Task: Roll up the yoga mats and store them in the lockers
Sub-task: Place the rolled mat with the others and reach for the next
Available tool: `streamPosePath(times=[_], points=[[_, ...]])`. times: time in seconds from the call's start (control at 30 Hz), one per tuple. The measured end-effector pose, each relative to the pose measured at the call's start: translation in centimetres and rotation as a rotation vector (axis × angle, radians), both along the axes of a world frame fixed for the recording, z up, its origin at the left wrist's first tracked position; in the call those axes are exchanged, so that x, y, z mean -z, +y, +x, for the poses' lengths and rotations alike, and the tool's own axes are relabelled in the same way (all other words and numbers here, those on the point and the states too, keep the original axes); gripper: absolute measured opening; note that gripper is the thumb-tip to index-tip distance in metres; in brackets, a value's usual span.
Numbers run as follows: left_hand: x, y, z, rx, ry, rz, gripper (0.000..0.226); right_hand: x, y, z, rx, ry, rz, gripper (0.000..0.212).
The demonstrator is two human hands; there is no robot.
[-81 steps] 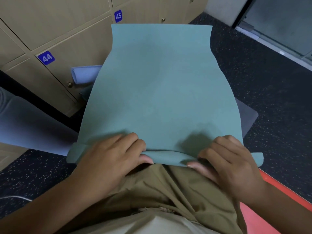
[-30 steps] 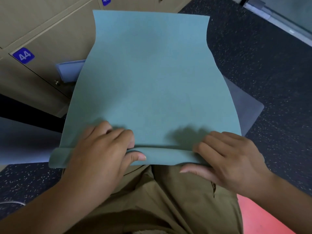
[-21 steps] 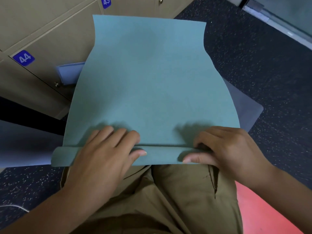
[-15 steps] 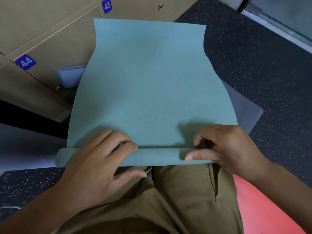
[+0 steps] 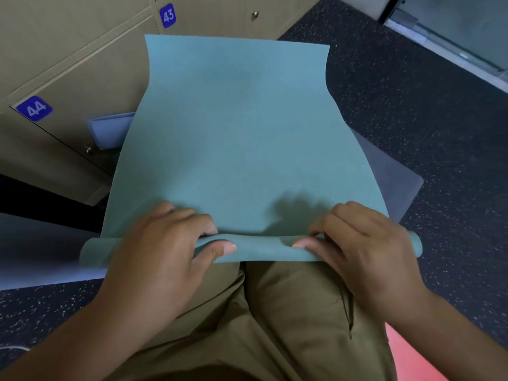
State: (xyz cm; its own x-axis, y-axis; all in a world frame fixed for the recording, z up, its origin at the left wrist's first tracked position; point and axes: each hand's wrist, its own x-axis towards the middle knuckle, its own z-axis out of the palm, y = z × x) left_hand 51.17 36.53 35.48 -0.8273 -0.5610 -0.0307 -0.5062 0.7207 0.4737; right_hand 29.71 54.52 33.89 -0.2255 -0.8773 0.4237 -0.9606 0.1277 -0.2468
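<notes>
Green mat (image 5: 242, 138): it lies flat in the middle of the frame and reaches from the person's knees toward the lockers at the top. Its near edge is turned over into a low roll (image 5: 258, 250) that runs across the lower middle of the frame.
Left hand (image 5: 156, 259): its grip is closed on the left part of the roll, with the fingers curled over the top of the roll and the thumb pressed on the near side.
Right hand (image 5: 362, 251): its grip is also closed on the roll, at the right part. The fingers are bent over the roll and the thumb points inward along the near side.
Roll ends: a short piece of the roll sticks out past each hand, at the left and at the right.
Lockers (image 5: 82, 64): tan doors fill the upper left of the frame, with blue number plates 43 (image 5: 168, 15) and 44 (image 5: 35, 108).
Blue mat (image 5: 111, 130): its rolled end shows at the left edge of the green mat, in front of the lockers.
Grey mat (image 5: 393, 180): a corner comes out from under the green mat at the right.
Floor (image 5: 426, 127): dark with small light specks.
Trousers (image 5: 275, 320): khaki, at the bottom centre, just under the roll.
Red mat (image 5: 417, 356): a piece is seen at the lower right corner.
</notes>
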Motion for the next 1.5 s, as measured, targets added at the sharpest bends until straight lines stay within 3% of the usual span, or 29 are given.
streamPosePath(times=[0.13, 0.33, 0.53, 0.67, 0.77, 0.9, 1.07, 1.37, 1.43, 1.5], points=[[0.3, -0.1, -0.5, -0.014, -0.008, -0.003, 0.034, 0.5, 0.7, 0.2, -0.031, -0.007, 0.059, 0.048], [0.6, -0.7, -0.8, -0.02, 0.195, 0.081, 0.017, 0.9, -0.1, -1.4, -0.062, -0.153, 0.095, 0.043], [1.6, -1.0, 0.0, 0.165, 0.286, -0.23, 0.021, 0.6, -1.8, -2.6, -0.046, -0.382, 0.178, 0.041], [1.5, -0.2, 0.4, 0.134, 0.183, -0.293, 0.044, 0.2, -2.5, -3.0, -0.011, -0.454, 0.25, 0.043], [1.8, 0.3, 0.3, 0.116, 0.158, -0.329, 0.039, -0.2, -3.1, -3.2, 0.023, -0.488, 0.307, 0.046], [2.1, -0.1, 0.0, 0.097, 0.174, -0.27, 0.034, -0.6, -3.4, -2.5, 0.039, -0.393, 0.245, 0.036], [1.5, -0.9, -0.9, 0.055, 0.153, -0.158, 0.036, 0.1, -2.4, -0.8, 0.038, -0.135, 0.098, 0.028], [0.1, -2.9, -2.7, -0.138, 0.08, 0.203, 0.023, 1.1, -2.5, -1.0, 0.06, -0.145, 0.086, 0.039], [-0.2, -2.8, -2.9, -0.109, 0.078, 0.157, 0.023, 1.0, -2.9, -1.5, 0.048, -0.168, 0.11, 0.039], [-0.3, -2.3, -3.1, -0.041, 0.105, -0.009, 0.017, 0.7, -3.3, -1.8, 0.045, -0.208, 0.158, 0.042]])
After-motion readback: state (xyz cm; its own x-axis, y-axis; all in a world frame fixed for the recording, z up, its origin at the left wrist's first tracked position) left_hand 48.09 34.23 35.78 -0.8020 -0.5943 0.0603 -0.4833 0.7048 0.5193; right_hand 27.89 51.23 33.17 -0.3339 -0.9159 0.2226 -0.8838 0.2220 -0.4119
